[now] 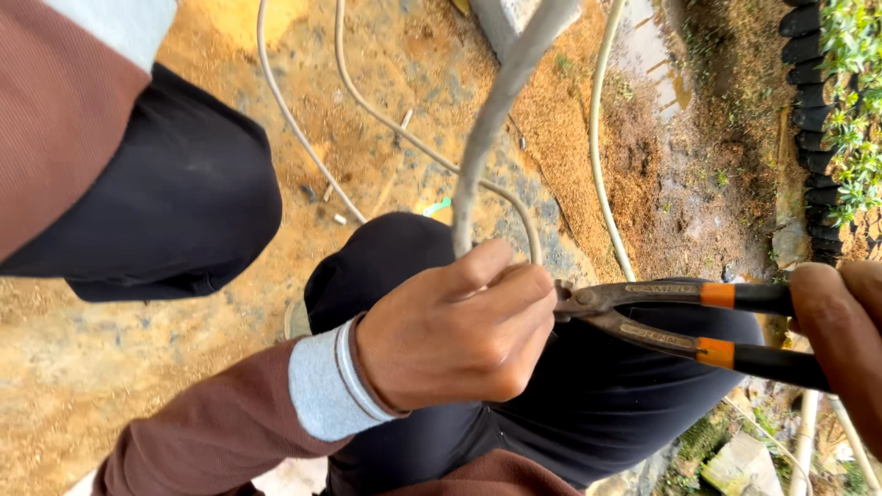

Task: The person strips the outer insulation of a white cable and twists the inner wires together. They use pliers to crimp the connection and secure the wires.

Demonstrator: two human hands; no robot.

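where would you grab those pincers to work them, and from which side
By the two black handles with orange bands, from the right, where the right hand wraps them. They splay wide there, far from the pivot and from the jaws hidden behind the left hand.

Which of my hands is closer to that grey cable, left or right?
Left. The left hand is wrapped around the grey cable, gripping its lower end. The right hand is off to the side, holding the handles of the pliers.
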